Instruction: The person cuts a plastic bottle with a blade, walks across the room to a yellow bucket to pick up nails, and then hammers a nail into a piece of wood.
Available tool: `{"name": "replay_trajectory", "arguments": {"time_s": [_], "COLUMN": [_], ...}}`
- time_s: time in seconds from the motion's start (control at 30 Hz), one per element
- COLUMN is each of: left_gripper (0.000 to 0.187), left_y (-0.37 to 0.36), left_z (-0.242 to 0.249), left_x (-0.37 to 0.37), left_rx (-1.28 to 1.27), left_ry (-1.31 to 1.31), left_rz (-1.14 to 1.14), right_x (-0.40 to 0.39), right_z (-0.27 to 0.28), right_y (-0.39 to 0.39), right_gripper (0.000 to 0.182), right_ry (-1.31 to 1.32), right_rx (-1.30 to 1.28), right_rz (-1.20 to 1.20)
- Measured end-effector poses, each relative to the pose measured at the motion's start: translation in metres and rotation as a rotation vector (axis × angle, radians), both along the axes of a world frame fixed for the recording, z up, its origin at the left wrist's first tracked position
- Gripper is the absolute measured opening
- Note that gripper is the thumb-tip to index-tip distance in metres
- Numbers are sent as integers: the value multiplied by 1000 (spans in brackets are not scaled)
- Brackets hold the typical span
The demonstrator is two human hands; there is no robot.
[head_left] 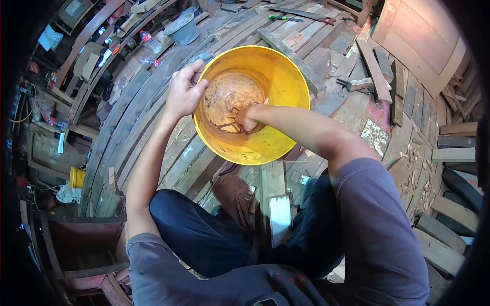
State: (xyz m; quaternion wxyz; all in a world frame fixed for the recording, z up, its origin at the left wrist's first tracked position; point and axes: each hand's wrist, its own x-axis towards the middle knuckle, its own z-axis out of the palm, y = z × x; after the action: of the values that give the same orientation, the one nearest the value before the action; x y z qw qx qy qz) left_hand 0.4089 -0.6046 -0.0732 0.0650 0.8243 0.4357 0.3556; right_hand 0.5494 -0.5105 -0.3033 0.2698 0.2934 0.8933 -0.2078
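Note:
A yellow bucket [288, 86] is tilted so that its open mouth faces the camera, above the plank floor. My left hand [186, 91] grips its rim at the left side, fingers bent over the edge and the thumb inside. Down inside the bucket, my right hand [248, 118] is near the stained bottom, beside several thin dark pieces [229, 126] that look like nails. Its fingers point down and are mostly hidden, so what they hold, if anything, cannot be made out.
A grey bucket [182, 30] and plastic bottles [151, 42] stand at the upper left. A green-handled tool [284, 18] lies at the top. Wood pieces and a clamp-like tool [354, 84] are at the right, near a wooden panel [418, 38]. A white-ended board [279, 217] lies between the legs.

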Motion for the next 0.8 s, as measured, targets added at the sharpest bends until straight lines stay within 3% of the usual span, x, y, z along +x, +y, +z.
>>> {"name": "replay_trajectory", "arguments": {"time_s": [0.27,0.37,0.47,0.5,0.8], "left_gripper": [23,22,21,21,20], "left_y": [-4,-2,-2,-2,-4], "left_z": [-1,-2,-1,-2,-1], "left_x": [1,-3,-3,-3,-3], "left_rx": [-8,5,2,-1,0], "left_ry": [-33,11,2,5,18], "left_rz": [17,17,24,27,31], "right_x": [4,11,21,26,28], "right_z": [35,29,45,58,72], "right_y": [4,29,32,21,14], "right_gripper": [24,22,16,9,23], "right_ry": [247,562,525,525,507], "right_rx": [-33,-322,-673,-676,-838], "right_rz": [18,-105,-361,-425,-421]}}
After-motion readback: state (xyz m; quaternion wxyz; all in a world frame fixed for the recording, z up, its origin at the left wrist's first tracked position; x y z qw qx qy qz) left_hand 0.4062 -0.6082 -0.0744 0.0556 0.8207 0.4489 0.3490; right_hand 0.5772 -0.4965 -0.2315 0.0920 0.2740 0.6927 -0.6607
